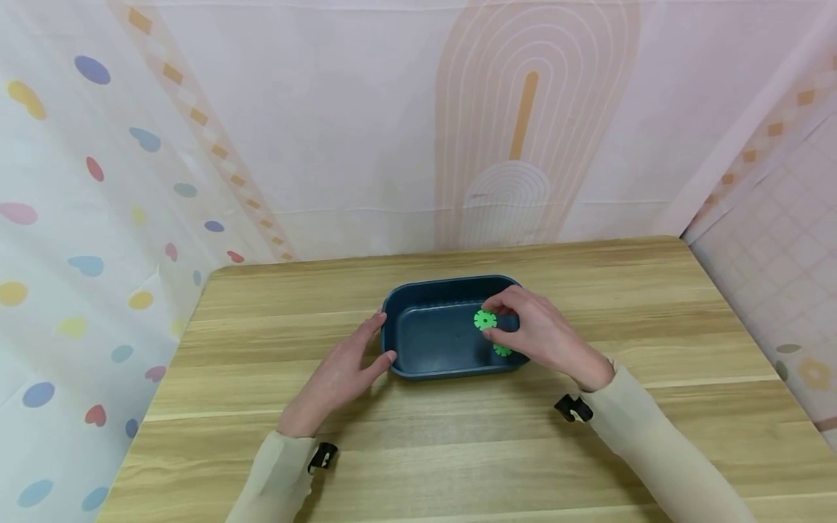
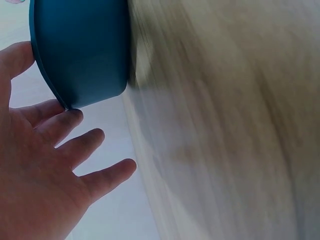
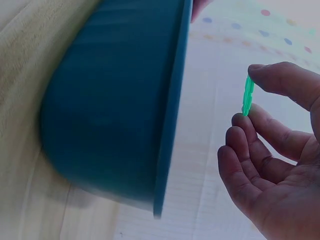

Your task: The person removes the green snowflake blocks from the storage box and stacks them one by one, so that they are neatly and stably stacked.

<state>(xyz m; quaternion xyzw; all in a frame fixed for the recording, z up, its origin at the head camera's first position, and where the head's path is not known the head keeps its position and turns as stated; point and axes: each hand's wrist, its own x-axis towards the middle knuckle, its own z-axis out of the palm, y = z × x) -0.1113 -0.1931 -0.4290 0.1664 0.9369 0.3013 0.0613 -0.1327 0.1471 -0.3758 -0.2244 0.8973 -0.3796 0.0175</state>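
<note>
A dark blue rectangular bin (image 1: 428,340) with rounded corners sits on the table. My right hand (image 1: 539,332) pinches a green notched plastic disc (image 1: 485,320) between thumb and fingers, above the bin's right part. Seen edge-on in the right wrist view, the same disc (image 3: 247,95) is held above rim level. A second green disc (image 1: 502,350) lies inside the bin near its right end, partly covered by my right hand. My left hand (image 1: 336,374) rests against the bin's left end with thumb and fingertips on the rim. In the left wrist view its other fingers are spread.
The wood-grain table (image 1: 458,457) extends around the bin on all sides. Behind it hangs a pale patterned curtain (image 1: 340,131), with further patterned cloth at left and right. A black clip (image 1: 574,408) is at the right cuff, another black clip (image 1: 323,457) at the left.
</note>
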